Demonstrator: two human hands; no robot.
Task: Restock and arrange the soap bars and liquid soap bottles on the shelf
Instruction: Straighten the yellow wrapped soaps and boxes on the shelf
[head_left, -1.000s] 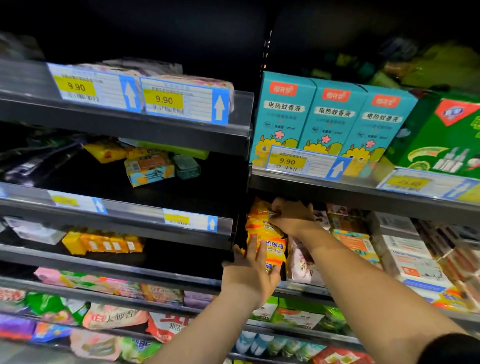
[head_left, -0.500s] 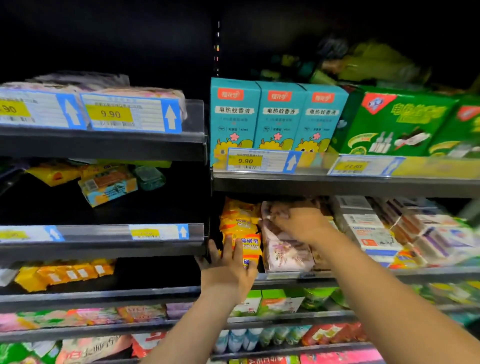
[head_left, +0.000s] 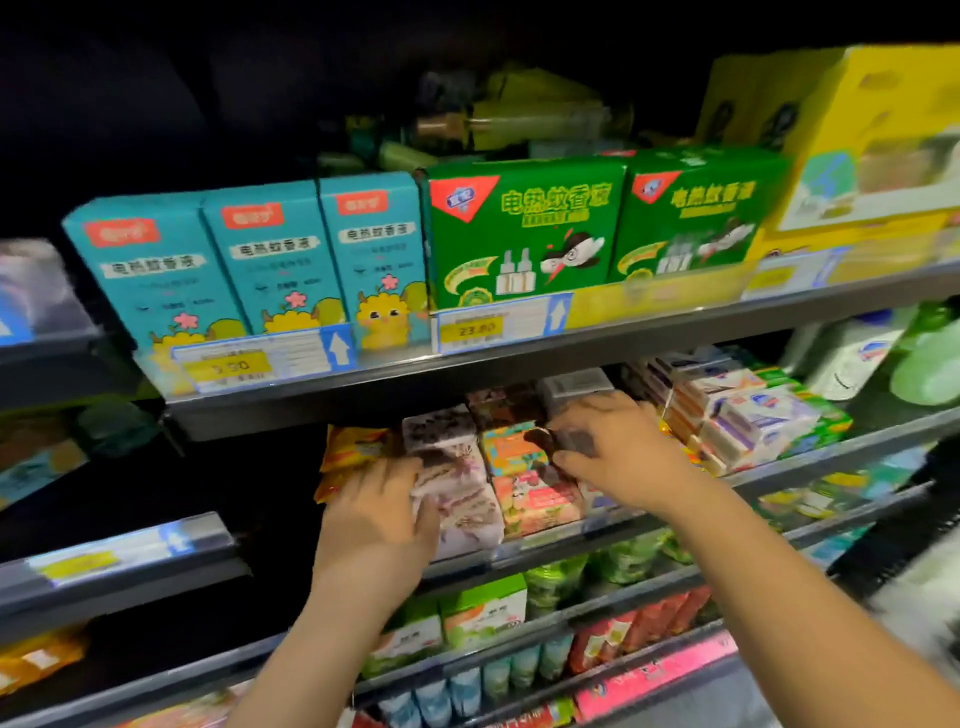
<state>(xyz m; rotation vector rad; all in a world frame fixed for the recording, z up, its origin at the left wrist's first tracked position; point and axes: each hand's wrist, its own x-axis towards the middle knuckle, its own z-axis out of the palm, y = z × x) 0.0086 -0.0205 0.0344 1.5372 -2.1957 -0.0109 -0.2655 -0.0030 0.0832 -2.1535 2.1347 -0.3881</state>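
On the middle shelf (head_left: 545, 543) stand stacks of wrapped soap bars: yellow-orange packs (head_left: 350, 449) at the left, pink-and-white packs (head_left: 457, 488) beside them, then orange-and-pink packs (head_left: 530, 493). My left hand (head_left: 376, 519) lies with fingers spread against the front of the pink-and-white stack, at its left edge. My right hand (head_left: 628, 457) is curled over a dark purple soap pack (head_left: 574, 440) on top of the orange-and-pink stack. White boxed soap bars (head_left: 753, 415) lie stacked to the right. Liquid soap bottles, one white (head_left: 852, 358) and one green (head_left: 930, 364), stand at the far right.
The shelf above carries teal boxes (head_left: 270, 260), green boxes (head_left: 524, 234) and a yellow carton (head_left: 872, 140), with price tags (head_left: 467, 330) on its rail. Lower shelves hold green packs (head_left: 483, 613) and small bottles (head_left: 467, 686). The left bay is dark with few goods.
The view has swung to the right. My left hand moved from the yellow-orange stack to the pink-and-white stack. My right hand moved from the pink-and-white packs to the stack further right.
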